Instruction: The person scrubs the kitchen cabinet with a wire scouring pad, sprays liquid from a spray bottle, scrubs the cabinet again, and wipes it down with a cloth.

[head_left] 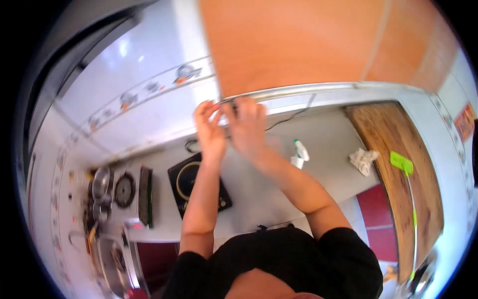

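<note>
My left hand [211,133] is raised at the lower left corner of an orange panel [298,45], its fingertips drawn together. Right beside it, my right hand [247,127] is bent with curled, slightly blurred fingers. A small dark thing [233,105] shows at the right hand's fingertips, too small to name; what the left fingers hold, if anything, is hidden. Behind the hands a dark cable [286,120] runs along the back of the counter. Below my left forearm lies a black induction cooktop [186,180], partly covered by the arm.
On the grey counter [328,132] are a white and green spray bottle [300,152] and a crumpled cloth [364,160]. A wooden board [388,129] at the right bears a green fly swatter [402,163]. Leftward stand a gas stove [124,190], metal pots [102,182] and a sink [107,259].
</note>
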The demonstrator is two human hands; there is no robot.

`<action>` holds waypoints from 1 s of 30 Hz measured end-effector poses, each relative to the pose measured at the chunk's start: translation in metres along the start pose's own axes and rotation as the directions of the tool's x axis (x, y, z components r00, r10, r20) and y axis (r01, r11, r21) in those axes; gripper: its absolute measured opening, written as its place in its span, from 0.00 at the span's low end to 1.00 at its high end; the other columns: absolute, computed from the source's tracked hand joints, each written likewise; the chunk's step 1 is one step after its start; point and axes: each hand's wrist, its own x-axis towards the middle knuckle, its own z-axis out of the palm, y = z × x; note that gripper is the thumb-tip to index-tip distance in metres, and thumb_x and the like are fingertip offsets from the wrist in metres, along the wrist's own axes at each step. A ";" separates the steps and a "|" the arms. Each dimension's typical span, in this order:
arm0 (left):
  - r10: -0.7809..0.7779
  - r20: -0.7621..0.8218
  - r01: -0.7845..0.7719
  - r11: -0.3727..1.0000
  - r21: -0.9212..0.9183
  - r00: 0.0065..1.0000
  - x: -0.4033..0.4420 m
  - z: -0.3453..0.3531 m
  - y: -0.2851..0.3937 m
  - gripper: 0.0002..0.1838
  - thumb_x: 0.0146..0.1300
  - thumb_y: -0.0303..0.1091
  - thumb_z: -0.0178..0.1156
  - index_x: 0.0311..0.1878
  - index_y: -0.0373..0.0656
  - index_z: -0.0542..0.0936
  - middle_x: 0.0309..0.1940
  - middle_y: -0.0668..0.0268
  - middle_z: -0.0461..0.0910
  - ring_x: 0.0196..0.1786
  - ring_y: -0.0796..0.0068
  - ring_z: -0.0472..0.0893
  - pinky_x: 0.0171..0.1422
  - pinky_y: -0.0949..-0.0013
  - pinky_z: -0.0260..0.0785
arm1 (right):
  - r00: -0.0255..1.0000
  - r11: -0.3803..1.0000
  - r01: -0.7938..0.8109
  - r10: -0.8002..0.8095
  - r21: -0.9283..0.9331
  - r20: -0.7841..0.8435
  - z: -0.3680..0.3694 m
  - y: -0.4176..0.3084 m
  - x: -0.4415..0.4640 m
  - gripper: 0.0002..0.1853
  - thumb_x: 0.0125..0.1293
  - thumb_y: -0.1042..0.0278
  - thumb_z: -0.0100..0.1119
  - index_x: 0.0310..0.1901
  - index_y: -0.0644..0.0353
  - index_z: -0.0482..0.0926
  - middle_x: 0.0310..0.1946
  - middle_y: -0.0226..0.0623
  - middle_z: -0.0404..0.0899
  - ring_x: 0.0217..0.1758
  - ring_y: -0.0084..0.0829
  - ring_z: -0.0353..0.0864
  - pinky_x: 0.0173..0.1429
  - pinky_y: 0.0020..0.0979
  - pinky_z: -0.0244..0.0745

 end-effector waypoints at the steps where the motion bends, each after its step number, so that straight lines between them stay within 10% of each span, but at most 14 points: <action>1: 0.028 0.014 -0.028 1.000 -0.005 1.000 0.000 -0.004 -0.003 0.45 0.38 0.07 0.36 0.67 0.41 0.60 0.61 0.58 0.62 0.65 0.62 0.69 0.72 0.55 0.64 | 0.999 0.998 0.034 -0.033 0.048 -0.022 -0.003 0.006 0.003 0.18 0.55 0.70 0.58 0.50 0.53 0.80 0.51 0.42 0.71 0.57 0.44 0.70 0.53 0.47 0.63; 8: 0.143 0.075 -0.158 0.945 0.287 0.987 -0.006 0.010 0.012 0.36 0.47 0.09 0.39 0.65 0.35 0.63 0.62 0.54 0.63 0.67 0.60 0.66 0.76 0.54 0.57 | 0.994 0.996 -0.027 0.018 -0.081 -0.108 -0.051 0.163 -0.025 0.21 0.47 0.75 0.63 0.46 0.46 0.80 0.49 0.41 0.71 0.56 0.44 0.70 0.54 0.46 0.63; 13: 0.271 0.287 -0.394 0.582 0.711 0.919 -0.020 0.044 0.030 0.29 0.53 0.15 0.48 0.62 0.32 0.66 0.59 0.50 0.68 0.64 0.52 0.67 0.72 0.53 0.56 | 0.993 0.998 0.062 -0.065 -0.024 -0.102 -0.061 0.156 -0.011 0.20 0.50 0.78 0.58 0.48 0.58 0.79 0.50 0.44 0.72 0.55 0.45 0.71 0.55 0.44 0.62; 17: 0.205 0.096 -0.216 0.712 0.668 0.974 -0.021 0.059 0.010 0.24 0.60 0.20 0.55 0.61 0.38 0.69 0.57 0.55 0.70 0.54 0.63 0.73 0.56 0.64 0.68 | 0.997 0.994 0.080 -0.080 0.067 -0.012 -0.067 0.111 -0.005 0.14 0.52 0.70 0.60 0.42 0.60 0.77 0.47 0.43 0.73 0.53 0.41 0.71 0.50 0.42 0.62; 19: -0.180 -0.142 0.199 0.971 0.131 0.973 -0.022 0.074 0.015 0.18 0.69 0.28 0.56 0.61 0.37 0.71 0.56 0.60 0.72 0.54 0.71 0.74 0.56 0.68 0.69 | 0.994 0.969 0.097 -0.106 0.226 0.030 -0.062 0.090 -0.004 0.19 0.53 0.71 0.62 0.48 0.60 0.77 0.50 0.44 0.74 0.55 0.43 0.73 0.51 0.42 0.65; 22: -0.490 -0.114 0.430 0.838 -0.337 0.864 -0.021 0.059 0.033 0.17 0.74 0.36 0.52 0.60 0.37 0.73 0.54 0.62 0.75 0.53 0.74 0.75 0.53 0.71 0.71 | 0.991 0.884 0.079 -0.118 0.461 0.057 -0.047 0.063 -0.006 0.24 0.48 0.70 0.68 0.49 0.62 0.75 0.52 0.45 0.74 0.54 0.45 0.73 0.52 0.46 0.69; 23: -0.481 -0.212 0.468 0.877 -0.111 0.851 -0.023 0.058 0.038 0.17 0.76 0.37 0.48 0.59 0.36 0.74 0.52 0.61 0.78 0.50 0.74 0.77 0.50 0.73 0.72 | 0.995 0.807 0.051 -0.094 0.588 0.043 -0.047 0.063 -0.009 0.24 0.49 0.70 0.68 0.49 0.62 0.74 0.53 0.46 0.73 0.55 0.46 0.73 0.54 0.46 0.69; 28: -0.427 -0.117 0.406 0.899 -0.166 0.897 -0.056 0.065 0.025 0.14 0.74 0.34 0.53 0.55 0.35 0.77 0.43 0.65 0.80 0.43 0.80 0.77 0.46 0.76 0.72 | 0.999 0.640 0.033 -0.054 0.768 0.002 -0.067 0.073 -0.032 0.21 0.55 0.73 0.66 0.51 0.64 0.73 0.55 0.51 0.72 0.58 0.52 0.73 0.62 0.44 0.69; 30: -0.348 -0.066 0.355 0.916 0.186 0.935 -0.058 0.057 0.027 0.13 0.73 0.32 0.54 0.54 0.35 0.77 0.41 0.65 0.80 0.42 0.80 0.78 0.46 0.75 0.73 | 0.989 0.514 -0.139 0.034 0.847 0.141 -0.060 0.085 -0.051 0.20 0.57 0.72 0.65 0.51 0.65 0.73 0.56 0.51 0.72 0.59 0.51 0.72 0.63 0.42 0.68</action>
